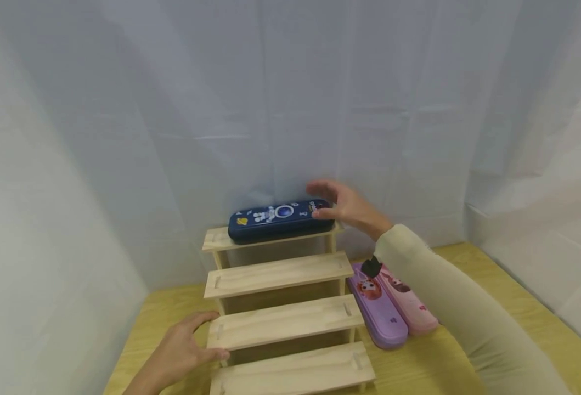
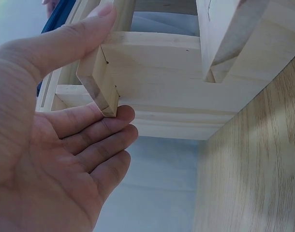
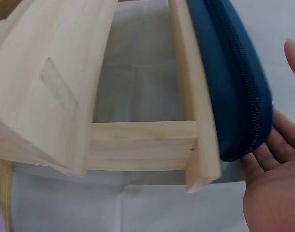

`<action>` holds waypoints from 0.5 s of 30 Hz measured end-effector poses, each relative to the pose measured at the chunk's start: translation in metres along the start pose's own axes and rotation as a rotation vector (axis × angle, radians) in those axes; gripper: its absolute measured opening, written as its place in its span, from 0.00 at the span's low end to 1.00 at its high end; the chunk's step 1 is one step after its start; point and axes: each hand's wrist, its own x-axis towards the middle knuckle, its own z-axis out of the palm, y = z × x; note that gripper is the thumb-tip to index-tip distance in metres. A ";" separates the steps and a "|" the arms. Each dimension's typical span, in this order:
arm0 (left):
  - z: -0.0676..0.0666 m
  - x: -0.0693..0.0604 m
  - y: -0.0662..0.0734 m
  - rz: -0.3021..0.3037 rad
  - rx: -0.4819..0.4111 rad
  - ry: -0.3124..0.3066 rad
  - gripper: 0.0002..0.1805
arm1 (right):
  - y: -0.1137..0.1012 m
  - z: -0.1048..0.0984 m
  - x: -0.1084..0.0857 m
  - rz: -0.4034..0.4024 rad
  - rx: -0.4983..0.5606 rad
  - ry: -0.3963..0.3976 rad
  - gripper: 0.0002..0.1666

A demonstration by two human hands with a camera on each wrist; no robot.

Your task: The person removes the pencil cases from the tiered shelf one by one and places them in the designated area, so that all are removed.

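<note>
A navy pencil case (image 1: 280,219) with an astronaut print and a zipper lies lengthwise on the top step of a pale wooden stepped rack (image 1: 280,274). At the case's right end is my right hand (image 1: 347,206), thumb spread apart from the fingers. In the right wrist view, the fingers lie beside or behind that end, and contact is hard to tell. My left hand (image 1: 179,348) holds the rack's left side at a lower step. The left wrist view shows the thumb on one side of the board end (image 2: 99,82) and fingertips on the other.
To the right of the rack, a purple pencil case (image 1: 381,318) and a pink pencil case (image 1: 413,310) lie side by side on the wooden table (image 1: 443,367). A small black object (image 1: 371,267) is at their far end. White sheeting (image 1: 270,109) hangs behind and at both sides.
</note>
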 end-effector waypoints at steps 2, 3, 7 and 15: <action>0.000 0.000 0.000 0.001 0.002 0.002 0.47 | 0.003 0.002 0.001 0.016 -0.016 -0.012 0.44; 0.000 -0.001 0.000 0.005 0.004 0.003 0.47 | 0.004 0.003 0.001 0.020 -0.029 -0.017 0.44; 0.000 -0.001 -0.001 -0.001 -0.001 0.002 0.48 | 0.008 0.008 0.003 0.027 -0.090 -0.015 0.45; 0.000 -0.002 -0.001 -0.013 -0.011 -0.009 0.48 | 0.015 0.015 0.005 0.066 -0.083 -0.009 0.44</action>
